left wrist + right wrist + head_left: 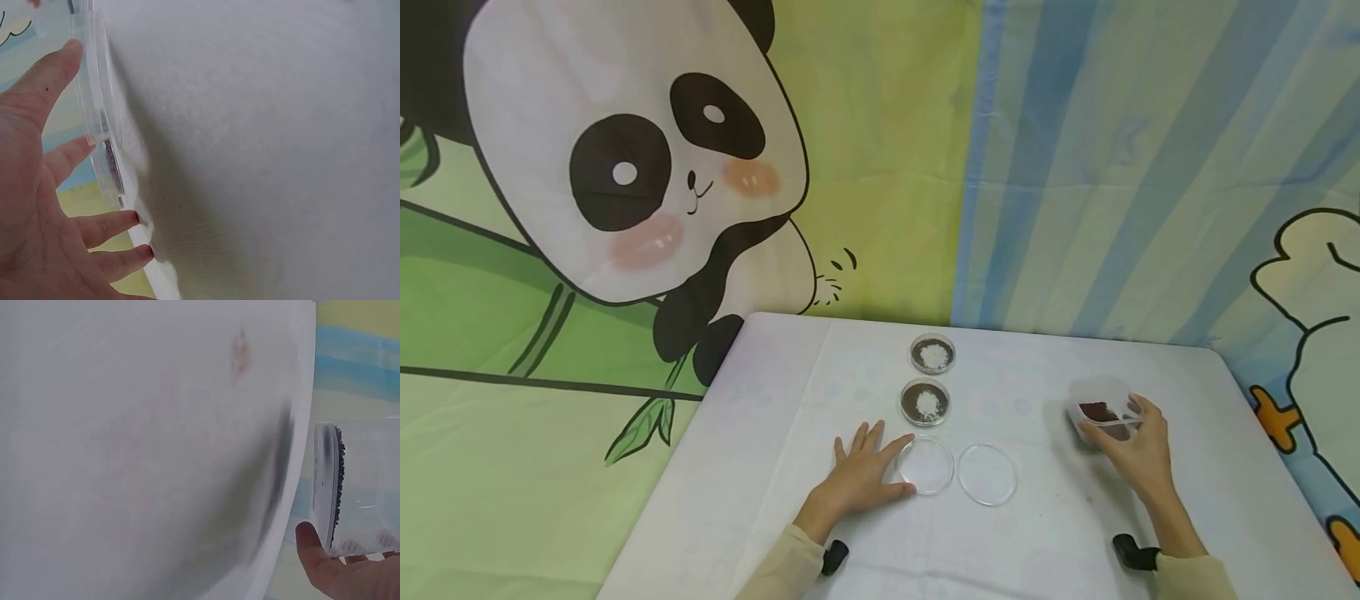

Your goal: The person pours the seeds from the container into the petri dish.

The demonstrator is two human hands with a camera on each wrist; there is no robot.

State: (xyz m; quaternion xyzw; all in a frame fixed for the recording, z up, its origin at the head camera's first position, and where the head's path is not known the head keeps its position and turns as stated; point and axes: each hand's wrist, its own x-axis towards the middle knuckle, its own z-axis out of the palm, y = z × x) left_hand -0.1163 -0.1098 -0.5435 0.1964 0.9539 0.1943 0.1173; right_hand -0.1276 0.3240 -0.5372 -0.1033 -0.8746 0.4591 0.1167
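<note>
My left hand (pixel 863 479) lies on the table with fingers spread, thumb and index finger against opposite sides of a clear petri dish (pixel 927 466). In the left wrist view, the thumb (pixel 74 53) touches the wall of that dish (pixel 99 81). A second clear round dish (pixel 987 474) lies just right of it. My right hand (pixel 1138 454) grips a clear plastic container (pixel 1097 390) holding dark brown, soil-like grains. The right wrist view shows this container (pixel 369 481) raised off the table, with grains along its white-looking base.
Two petri dishes, a nearer one (pixel 925 402) and a farther one (pixel 932 354), stand behind the clear pair; each holds brown material topped with white grains. A white cloth covers the table (pixel 820 375). A printed curtain (pixel 880 167) hangs behind the back edge.
</note>
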